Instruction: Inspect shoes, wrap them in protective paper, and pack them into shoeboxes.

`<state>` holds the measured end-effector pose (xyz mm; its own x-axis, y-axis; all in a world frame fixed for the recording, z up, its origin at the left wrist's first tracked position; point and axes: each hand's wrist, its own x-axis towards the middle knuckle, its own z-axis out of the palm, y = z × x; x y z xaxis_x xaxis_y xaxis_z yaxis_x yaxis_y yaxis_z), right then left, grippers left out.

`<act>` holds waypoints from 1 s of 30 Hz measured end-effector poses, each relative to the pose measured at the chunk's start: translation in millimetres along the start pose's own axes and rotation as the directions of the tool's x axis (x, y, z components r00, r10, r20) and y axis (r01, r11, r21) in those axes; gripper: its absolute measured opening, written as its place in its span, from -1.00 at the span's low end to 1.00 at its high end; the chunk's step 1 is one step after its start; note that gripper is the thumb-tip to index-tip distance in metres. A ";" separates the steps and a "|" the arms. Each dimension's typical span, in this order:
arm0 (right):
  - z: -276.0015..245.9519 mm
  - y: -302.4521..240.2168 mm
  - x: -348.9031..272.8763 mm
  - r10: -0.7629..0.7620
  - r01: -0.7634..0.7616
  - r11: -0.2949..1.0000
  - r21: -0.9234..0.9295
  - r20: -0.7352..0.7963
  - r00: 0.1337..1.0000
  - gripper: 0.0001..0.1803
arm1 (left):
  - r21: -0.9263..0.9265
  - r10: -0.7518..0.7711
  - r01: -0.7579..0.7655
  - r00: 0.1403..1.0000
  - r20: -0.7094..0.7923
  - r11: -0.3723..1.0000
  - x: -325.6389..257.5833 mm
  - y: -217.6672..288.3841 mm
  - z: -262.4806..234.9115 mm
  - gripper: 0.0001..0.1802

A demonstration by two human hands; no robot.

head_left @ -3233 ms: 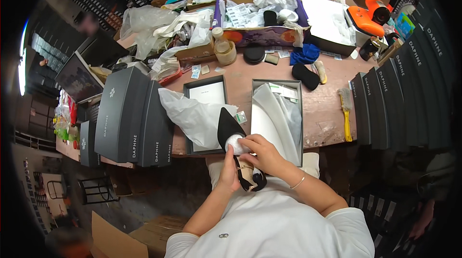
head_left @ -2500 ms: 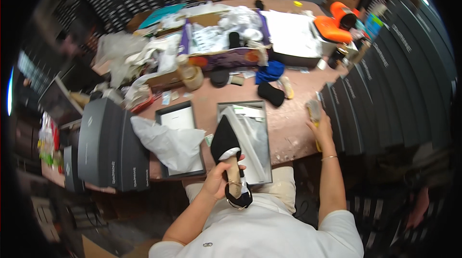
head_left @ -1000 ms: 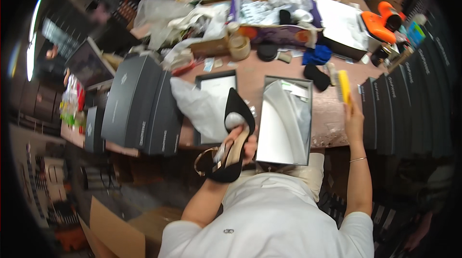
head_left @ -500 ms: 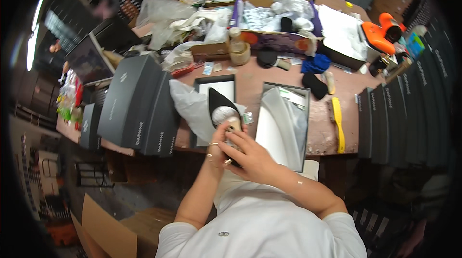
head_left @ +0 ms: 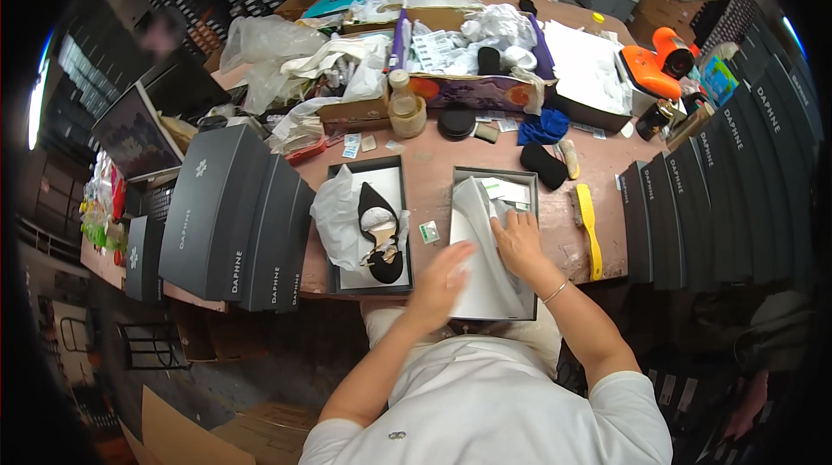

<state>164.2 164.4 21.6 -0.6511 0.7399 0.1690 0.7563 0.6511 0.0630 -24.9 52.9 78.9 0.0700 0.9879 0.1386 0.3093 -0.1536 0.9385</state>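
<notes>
In the right-hand grey shoe box, my right hand has its fingers closed at the edge of a pale sheet of tissue paper. My left hand is smeared by motion over that box's near left edge; whether it holds anything cannot be made out. Left of it, black pointed footwear with white filling inside lies in another open grey shoe box. White wrapping paper spills over that box's left side. Between the boxes lies a small green-and-white packet.
Closed grey shoe boxes stand at left and right. A yellow-handled brush, black pad and blue cloth lie to the right. Behind are a glue jar, a purple carton and an orange tool.
The black footwear, held in both hands before, now lies in the left box. My hands have parted and moved right, the right one onto the tissue paper. The view has shifted slightly.
</notes>
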 end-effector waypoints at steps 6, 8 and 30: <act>5.8 19.7 10.7 0.189 -0.270 0.894 0.357 0.245 0.951 -0.24 | 0.624 -0.007 -0.192 0.953 0.302 0.757 41.9 -56.7 58.3 -0.51; 13.3 20.0 17.5 0.160 -0.252 0.922 0.294 0.301 0.940 -0.15 | 0.722 -0.077 -0.201 0.940 0.332 0.662 38.4 -55.0 56.5 -0.55; -95.8 -42.2 -6.8 0.525 0.017 0.308 0.951 -0.185 0.831 -0.60 | -0.902 -0.447 0.389 0.851 0.275 0.187 -22.0 7.5 20.5 -0.33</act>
<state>142.8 115.7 112.0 -0.1320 0.9254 0.3553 0.1612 0.3737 -0.9134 -4.7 29.6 76.4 0.1821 0.9034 -0.3881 -0.7701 0.3765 0.5150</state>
